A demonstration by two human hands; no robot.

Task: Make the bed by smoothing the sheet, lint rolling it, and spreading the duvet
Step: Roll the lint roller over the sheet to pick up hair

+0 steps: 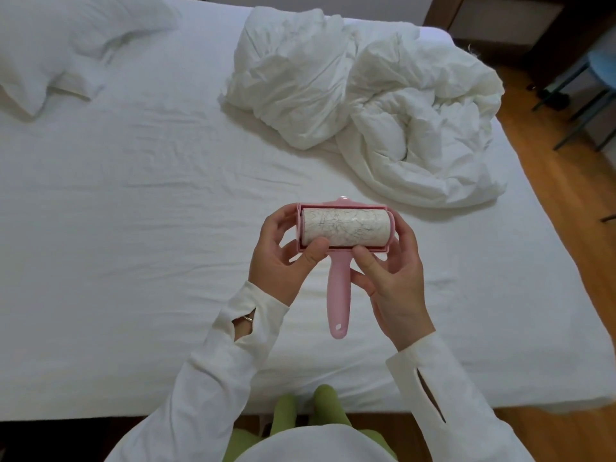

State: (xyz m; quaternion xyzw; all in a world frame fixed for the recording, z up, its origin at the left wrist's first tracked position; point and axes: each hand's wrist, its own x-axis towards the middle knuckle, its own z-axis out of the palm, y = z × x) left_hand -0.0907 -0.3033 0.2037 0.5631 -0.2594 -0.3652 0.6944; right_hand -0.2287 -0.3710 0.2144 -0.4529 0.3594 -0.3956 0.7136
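Pink plastic front and centre: the lint roller (343,228) is held up above the white sheet (150,181), near the bed's front edge, handle pointing back at the person. The left hand (283,258) grips the left end of the frame, thumb pressed on the hair-covered roll. The right hand (390,265) holds the right end, thumb on the frame's lower edge. Beyond, the duvet (366,105) sits bunched in a heap at the far right; a pillow (66,45) lies far left.
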